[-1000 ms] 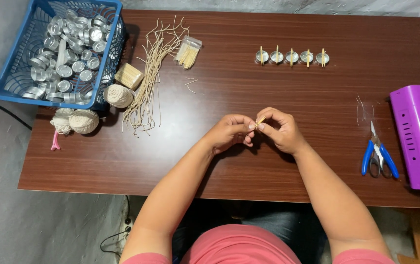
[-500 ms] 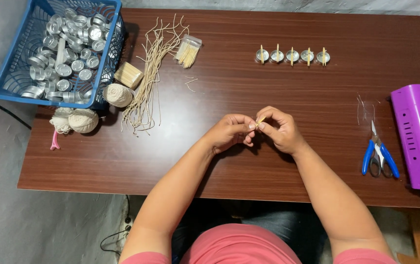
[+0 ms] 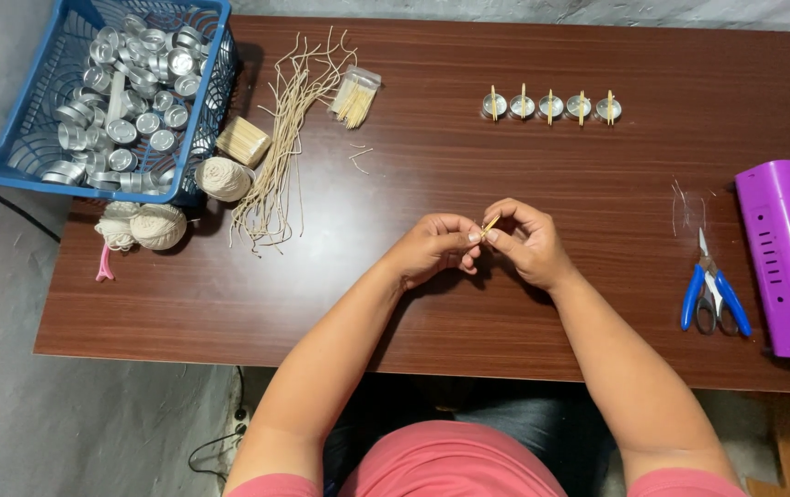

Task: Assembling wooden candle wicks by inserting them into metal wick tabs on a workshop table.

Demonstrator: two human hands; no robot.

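Pinching a short tan stick (image 3: 490, 223) between the fingertips of both hands, the person is working just above the brown counter (image 3: 468, 304). The left hand (image 3: 436, 247) and the right hand (image 3: 525, 241) are each closing their grip on that one stick, so it is sitting right at the meeting of the two grips, clear of the wood.

Being so thin, the stick is, I judge, at risk of snapping if the fingers are bending it, or of slipping out and rolling under a wrist.

Far to the left of the grip and beyond it, a blue basket (image 3: 17, 166) is holding a heap of small silver cups and is hanging partly over the counter's edge; a nudge could be tipping it off. Well beyond the grip, a small clear packet (image 3: 356, 96) is holding more sticks. Further beyond and slightly right, five little cups (image 3: 550, 107) are standing in a row, each carrying one stick across its rim, easily knocked askew.
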